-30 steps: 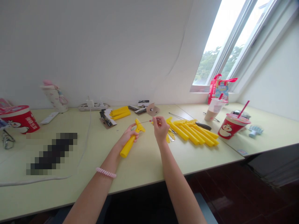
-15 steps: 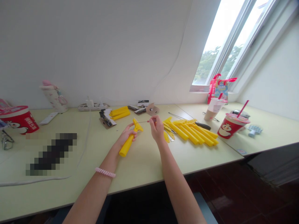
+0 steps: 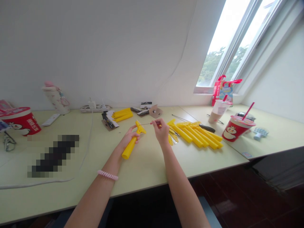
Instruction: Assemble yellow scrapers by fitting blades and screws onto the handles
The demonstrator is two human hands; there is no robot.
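My left hand (image 3: 129, 138) is wrapped around the neck of a yellow plastic scraper (image 3: 129, 148), its hollow handle end pointing down toward me. Pinched in my right hand (image 3: 162, 132) is a small screwdriver (image 3: 152, 123) with a red handle. Its thin shaft runs left, and the tip meets the scraper's flared head, where a small screw may sit; that detail is too small to make out. Just right of my right hand lies a row of several yellow scrapers (image 3: 193, 135), with metal blades (image 3: 175, 138) by their near left side.
Behind my left hand are yellow handles (image 3: 123, 114) and black packaging cards (image 3: 109, 121). A black-handled tool (image 3: 207, 128) lies behind the scraper row. Red cups (image 3: 234, 129) stand at both sides, with a power strip (image 3: 95, 109) and bottle (image 3: 55, 98) along the wall.
Both hands keep their holds, and the screwdriver tip stays at the scraper head. My right fingers have shifted slightly around the screwdriver handle. The whole view has moved a little.
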